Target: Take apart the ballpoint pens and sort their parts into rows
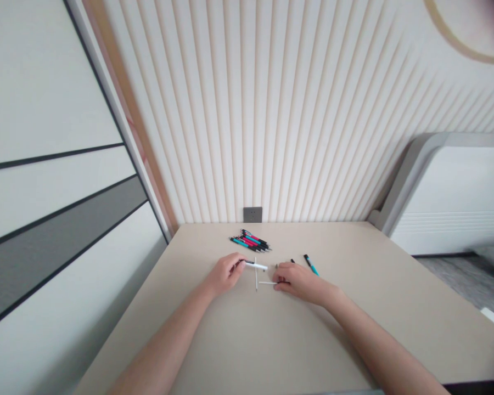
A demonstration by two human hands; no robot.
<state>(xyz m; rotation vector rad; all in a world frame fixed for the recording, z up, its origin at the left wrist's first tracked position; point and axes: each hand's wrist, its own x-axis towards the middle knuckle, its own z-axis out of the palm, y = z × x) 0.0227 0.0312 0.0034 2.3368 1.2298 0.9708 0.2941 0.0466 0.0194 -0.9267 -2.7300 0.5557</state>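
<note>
My left hand (227, 272) is closed around the dark end of a white pen barrel (260, 266), which points right. Beneath that barrel a thin white pen refill (256, 281) lies on the table, running toward me. My right hand (295, 281) pinches another thin white refill (267, 283), its free end pointing left. Small dark bits lie between the hands, too small to name. Just beyond my right hand are a short black piece (292, 260) and a teal pen part with a black end (312, 265), partly hidden by the hand.
Several teal, red and black pens (251, 241) lie in a pile toward the back of the beige table (230, 340). A ribbed wall with a dark socket (252, 214) rises behind it. A cabinet (57, 219) stands at left, a padded headboard (448, 186) at right.
</note>
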